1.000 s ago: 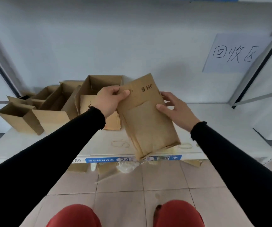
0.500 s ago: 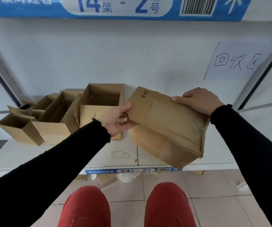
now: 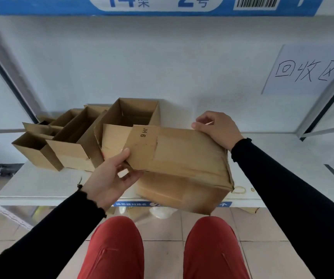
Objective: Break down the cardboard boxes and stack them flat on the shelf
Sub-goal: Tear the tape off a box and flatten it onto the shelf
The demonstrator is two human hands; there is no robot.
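A flattened brown cardboard box (image 3: 186,158) hangs nearly level over the front of the white shelf (image 3: 41,184). My left hand (image 3: 111,178) pinches its near left corner, thumb on top and fingers beneath. My right hand (image 3: 218,129) grips its far right edge with curled fingers. Under it lies another flat cardboard piece (image 3: 178,194) that juts past the shelf's front edge. Several open, unflattened boxes (image 3: 85,137) stand in a cluster at the shelf's back left.
A paper sign (image 3: 307,71) with handwriting hangs on the back wall at the right. A blue label strip (image 3: 154,5) runs along the shelf above. Metal uprights frame both sides. Cardboard scraps and a crumpled plastic piece (image 3: 162,212) lie on the tiled floor under the shelf.
The flattened box has swung from upright in front of me to nearly level over the shelf. My right hand moved from its side to its far right edge; my left hand dropped to its near corner.
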